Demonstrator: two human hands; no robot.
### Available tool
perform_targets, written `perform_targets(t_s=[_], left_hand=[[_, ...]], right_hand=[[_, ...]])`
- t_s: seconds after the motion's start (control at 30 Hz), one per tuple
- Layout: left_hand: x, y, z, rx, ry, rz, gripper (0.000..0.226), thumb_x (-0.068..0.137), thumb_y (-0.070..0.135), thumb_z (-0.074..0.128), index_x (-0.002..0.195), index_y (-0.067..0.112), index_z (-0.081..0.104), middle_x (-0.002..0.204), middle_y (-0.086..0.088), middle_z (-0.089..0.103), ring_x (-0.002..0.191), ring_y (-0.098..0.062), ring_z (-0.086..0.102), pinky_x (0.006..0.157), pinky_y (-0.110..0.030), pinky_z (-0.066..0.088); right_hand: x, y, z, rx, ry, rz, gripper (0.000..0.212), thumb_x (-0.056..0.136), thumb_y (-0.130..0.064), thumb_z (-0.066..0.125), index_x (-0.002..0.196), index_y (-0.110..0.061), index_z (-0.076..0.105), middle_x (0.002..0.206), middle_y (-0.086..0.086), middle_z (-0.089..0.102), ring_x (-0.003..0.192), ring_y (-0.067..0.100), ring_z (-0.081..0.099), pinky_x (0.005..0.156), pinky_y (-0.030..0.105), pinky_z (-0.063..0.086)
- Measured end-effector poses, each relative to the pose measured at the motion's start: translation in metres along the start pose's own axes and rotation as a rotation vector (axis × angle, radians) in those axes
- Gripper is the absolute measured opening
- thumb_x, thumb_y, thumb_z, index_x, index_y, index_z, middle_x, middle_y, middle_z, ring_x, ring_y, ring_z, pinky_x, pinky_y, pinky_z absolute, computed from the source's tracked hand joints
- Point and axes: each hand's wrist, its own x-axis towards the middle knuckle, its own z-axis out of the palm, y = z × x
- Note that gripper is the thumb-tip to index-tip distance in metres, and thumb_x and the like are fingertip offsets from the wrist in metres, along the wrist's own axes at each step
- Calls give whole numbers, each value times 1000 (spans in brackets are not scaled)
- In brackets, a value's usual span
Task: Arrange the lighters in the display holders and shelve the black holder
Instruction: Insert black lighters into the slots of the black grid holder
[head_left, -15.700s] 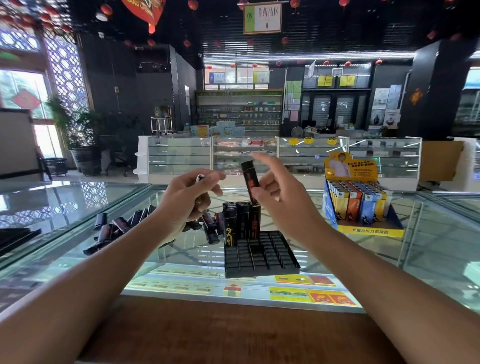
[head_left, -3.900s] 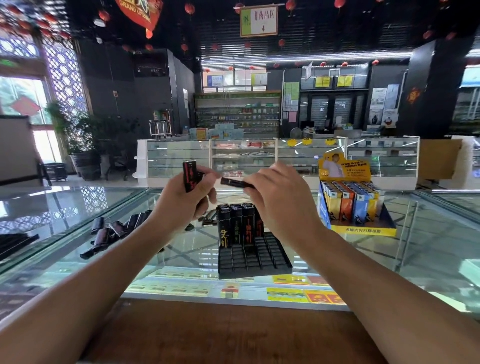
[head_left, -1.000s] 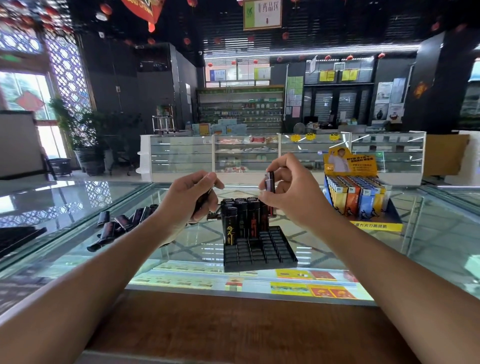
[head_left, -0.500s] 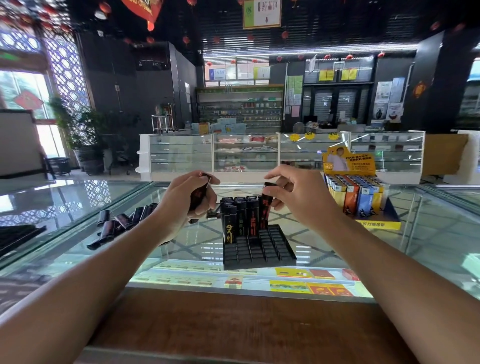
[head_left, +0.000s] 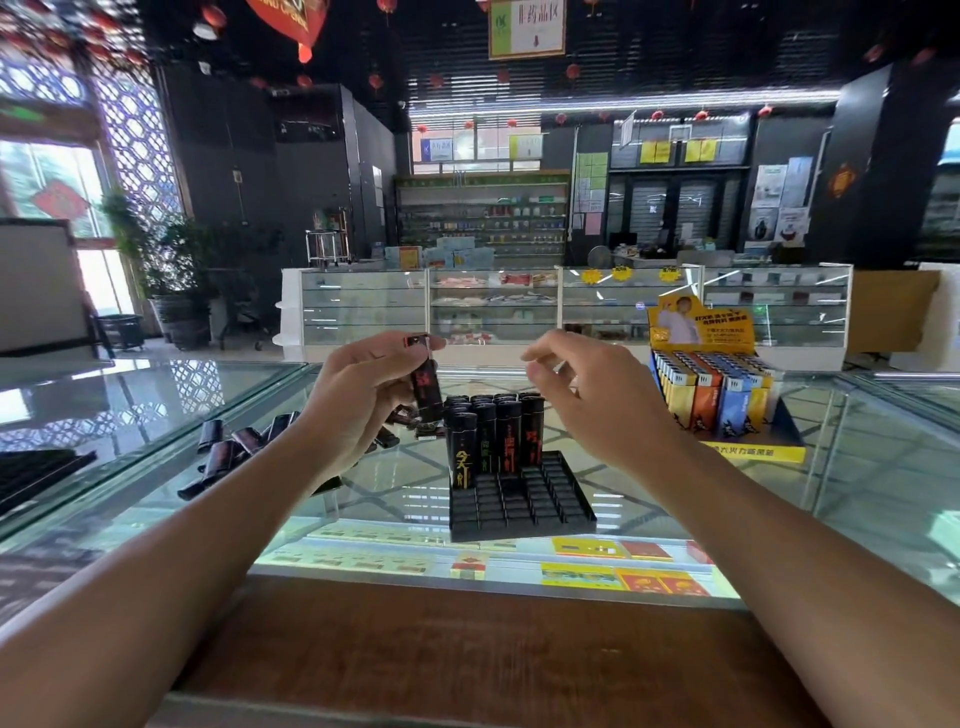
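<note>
Mid-frame, the left hand pinches one black lighter, up and left of the black holder. The right hand hangs loose and holds nothing. The lighter looks small, light, hard and slippery, so hold its long sides.

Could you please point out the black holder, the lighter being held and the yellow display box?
black holder (head_left: 519, 505): head view, empty slots near its front.
held lighter (head_left: 427, 384): head view, printed body below the thumb.
yellow display box (head_left: 748, 453): head view, yellow front strip.
</note>
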Motion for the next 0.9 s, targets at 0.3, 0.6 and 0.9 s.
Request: perform_targets(t_s=[0.3, 0.6, 0.9], left_hand=[[-3, 4, 6, -135, -66, 0, 26, 85, 7, 71, 108, -5, 66, 94, -19, 73, 72, -18, 71, 70, -21, 62], [-3, 4, 5, 2, -86, -11, 17, 87, 12, 72, 97, 0, 67, 80, -15, 71, 68, -20, 66, 66, -23, 60], [10, -35, -18, 1093, -40, 256, 27, 106, 24, 56, 132, 21, 63, 127, 1, 66, 114, -12, 63, 104, -42, 52]], right_hand=[[-2, -38, 10, 329, 25, -133, 35, 89, -30, 84, 119, -23, 67, 97, -15, 72, 87, 8, 71, 75, 35, 60], [-2, -34, 14, 519, 62, -15, 22, 89, -11, 82, 110, -15, 74, 98, -6, 75, 90, 9, 73, 81, 26, 62], [6, -13, -4, 462, 221, 8, 30, 101, 1, 62, 116, -20, 78, 102, -8, 69, 89, 11, 65, 81, 30, 55]])
